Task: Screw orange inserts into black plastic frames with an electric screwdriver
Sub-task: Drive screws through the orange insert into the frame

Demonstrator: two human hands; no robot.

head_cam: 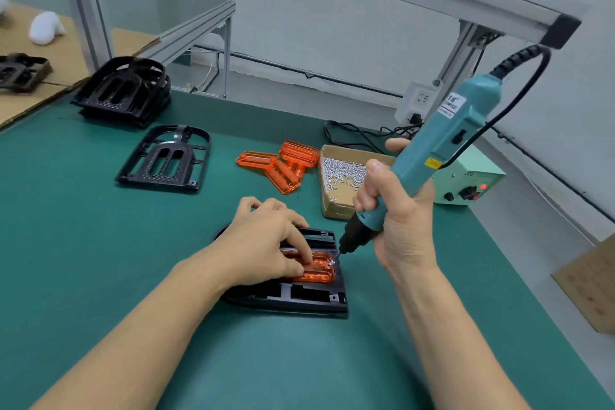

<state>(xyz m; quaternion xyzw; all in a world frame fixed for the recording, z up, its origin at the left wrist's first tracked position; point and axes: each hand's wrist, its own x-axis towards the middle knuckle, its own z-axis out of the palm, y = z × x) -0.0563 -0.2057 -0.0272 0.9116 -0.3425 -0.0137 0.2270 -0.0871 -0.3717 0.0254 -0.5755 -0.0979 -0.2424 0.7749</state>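
Note:
A black plastic frame (309, 296) lies on the green mat in front of me, with an orange insert (321, 271) seated in its middle. My left hand (266, 240) rests on the frame, its fingers pressing down on the insert. My right hand (392, 213) grips a teal electric screwdriver (442, 150), tilted so that its black nose and bit (344, 248) point down-left at a small screw at the insert's right end. Whether the bit touches the screw is unclear.
Loose orange inserts (283, 166) lie beyond the frame, next to a cardboard box of silver screws (342, 176). A single black frame (166, 160) and a stack of frames (126, 90) sit at left. The screwdriver's power unit (472, 183) stands right, with a cardboard box (592, 283) at the right edge.

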